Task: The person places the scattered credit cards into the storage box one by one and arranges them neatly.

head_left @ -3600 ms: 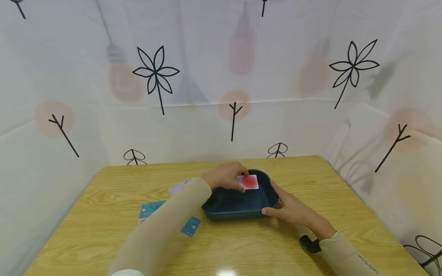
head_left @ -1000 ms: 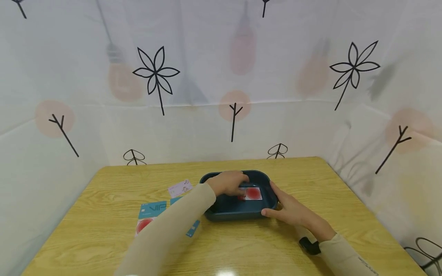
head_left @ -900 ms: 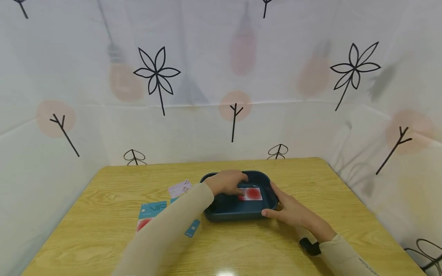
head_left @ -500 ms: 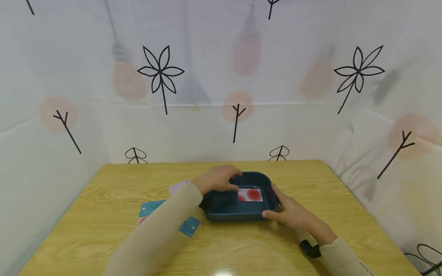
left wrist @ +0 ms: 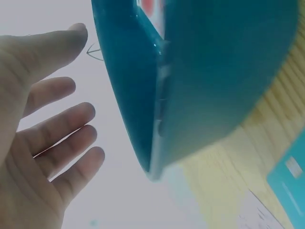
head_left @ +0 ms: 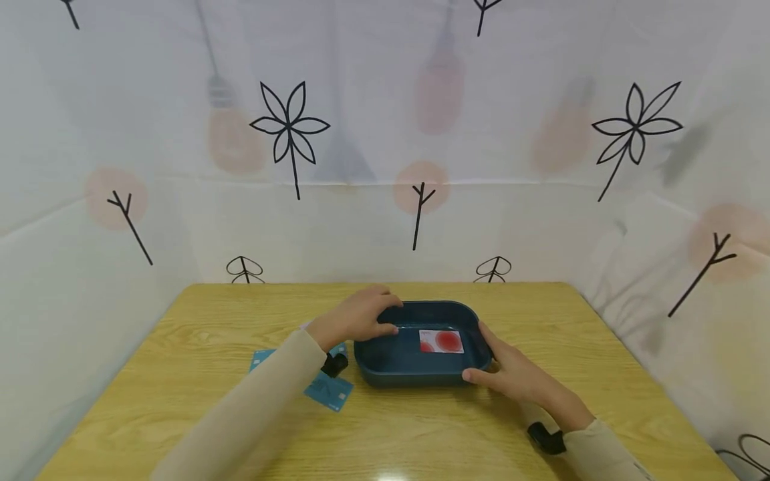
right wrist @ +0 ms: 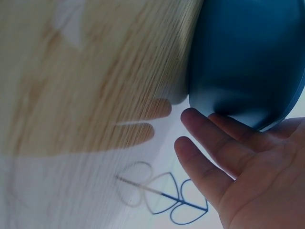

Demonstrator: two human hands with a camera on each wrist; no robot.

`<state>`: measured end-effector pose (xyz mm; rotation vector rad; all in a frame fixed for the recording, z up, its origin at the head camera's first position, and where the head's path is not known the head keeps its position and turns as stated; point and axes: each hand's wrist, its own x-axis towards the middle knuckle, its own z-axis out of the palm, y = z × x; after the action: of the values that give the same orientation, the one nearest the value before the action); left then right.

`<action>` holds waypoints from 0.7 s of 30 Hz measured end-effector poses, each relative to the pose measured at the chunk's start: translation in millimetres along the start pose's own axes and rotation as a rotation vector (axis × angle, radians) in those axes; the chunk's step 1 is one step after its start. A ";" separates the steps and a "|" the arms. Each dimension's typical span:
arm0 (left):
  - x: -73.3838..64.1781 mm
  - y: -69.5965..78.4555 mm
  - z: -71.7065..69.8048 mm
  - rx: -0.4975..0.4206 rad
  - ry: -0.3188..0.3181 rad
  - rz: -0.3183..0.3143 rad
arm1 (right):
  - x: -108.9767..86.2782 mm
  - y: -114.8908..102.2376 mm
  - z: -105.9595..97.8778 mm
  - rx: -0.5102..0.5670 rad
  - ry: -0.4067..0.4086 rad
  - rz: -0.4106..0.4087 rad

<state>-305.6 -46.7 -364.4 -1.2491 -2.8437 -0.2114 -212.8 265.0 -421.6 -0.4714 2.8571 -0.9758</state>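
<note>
A dark blue oblong container [head_left: 421, 381] rests on the table with a white card with red circles [head_left: 442, 341] lying flat inside. My left hand [head_left: 355, 315] hovers over its left end, thumb and fingers spread and nothing between them. The left wrist view shows that hand [left wrist: 57, 138] apart from the container's wall [left wrist: 214, 81]. At the container's right end, my right hand [head_left: 517, 371] rests against the outside, thumb at the front corner. In the right wrist view, extended fingers [right wrist: 209, 138] lie along the container's outer wall [right wrist: 248, 62].
Blue cards, one of them in front of my left wrist [head_left: 329, 391], lie on the wooden table [head_left: 391, 427] left of the container. My left forearm partly covers them. A pale patterned card [left wrist: 257, 212] shows in the left wrist view. A white printed cloth [head_left: 361, 227] hangs behind.
My left hand has let go of the red-and-white card inside the container and drawn back to the left. My right hand has stayed at the container's right end.
</note>
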 end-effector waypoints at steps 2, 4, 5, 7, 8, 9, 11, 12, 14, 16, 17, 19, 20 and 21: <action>-5.3 -3.3 0.3 -0.002 0.025 0.004 | -0.5 0.4 -0.3 -0.004 0.003 -0.001; -11.1 -7.0 -0.3 -0.024 0.048 0.006 | -0.6 0.8 -0.2 -0.008 0.004 0.002; -13.9 -9.3 -0.7 -0.031 0.056 0.002 | -0.5 1.1 -0.1 -0.010 0.006 0.002; -20.2 -13.7 -2.6 -0.055 0.079 -0.008 | -0.1 1.6 0.2 -0.011 0.008 0.001; -23.0 -16.5 -3.1 -0.064 0.089 -0.013 | 0.0 1.9 0.5 -0.008 0.008 0.001; -26.1 -19.1 -4.0 -0.073 0.099 -0.016 | 0.0 2.1 0.7 -0.008 0.008 0.000; -31.6 -24.8 -5.0 -0.074 0.113 -0.022 | 0.0 2.4 1.0 -0.004 0.006 -0.001; -34.4 -27.6 -5.3 -0.078 0.121 -0.021 | -0.1 2.5 1.1 -0.003 0.005 -0.001; -39.5 -33.3 -5.1 -0.080 0.133 -0.022 | -0.3 2.7 1.2 0.001 0.005 -0.003; -44.4 -38.5 -4.4 -0.082 0.150 -0.026 | -0.4 2.8 1.3 0.004 0.005 -0.003; -46.8 -40.9 -3.9 -0.083 0.156 -0.032 | -0.4 2.8 1.3 0.006 0.005 -0.004; -51.1 -45.8 -2.0 -0.083 0.167 -0.048 | -0.4 2.8 1.3 0.008 0.005 -0.004; -53.0 -48.2 -0.8 -0.082 0.169 -0.055 | -0.4 2.8 1.3 0.009 0.005 -0.003; -54.6 -50.4 0.3 -0.085 0.168 -0.063 | -0.4 2.8 1.3 0.007 0.006 -0.002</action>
<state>-305.6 -120.2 -374.7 -1.0981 -2.7578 -0.4221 -212.9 266.5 -424.3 -0.4711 2.8585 -0.9884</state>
